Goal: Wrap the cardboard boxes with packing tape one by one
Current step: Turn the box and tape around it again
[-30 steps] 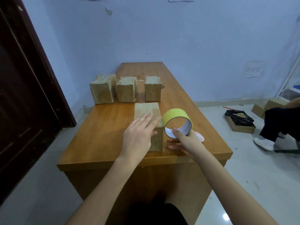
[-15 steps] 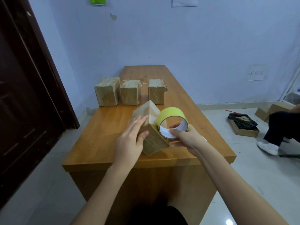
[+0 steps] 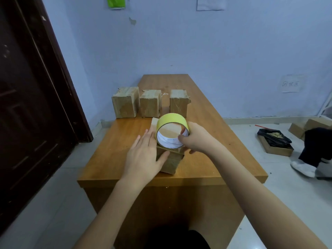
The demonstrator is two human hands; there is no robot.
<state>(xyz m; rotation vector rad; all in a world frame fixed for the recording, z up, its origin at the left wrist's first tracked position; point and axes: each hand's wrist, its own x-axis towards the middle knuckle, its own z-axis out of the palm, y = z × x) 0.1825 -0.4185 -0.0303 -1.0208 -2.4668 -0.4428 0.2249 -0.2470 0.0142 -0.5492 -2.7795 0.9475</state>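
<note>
A cardboard box lies near the front edge of the wooden table. My left hand lies flat on its left side with straight fingers, thumb on the near face. A yellow roll of packing tape stands on top of the box. My right hand grips the roll from the right, with the thumb inside the white core. A brown strip of tape runs from the roll along the box's top edge. Three more boxes stand in a row farther back: left, middle, right.
A dark wooden door fills the left side. On the floor at the right are a black bag on a low box, more cardboard boxes, and another person's leg and white shoe.
The box has turned from tilted on an edge to lying flatter. The tape roll has moved from the box's right side to its top. My left hand stays on the left side.
</note>
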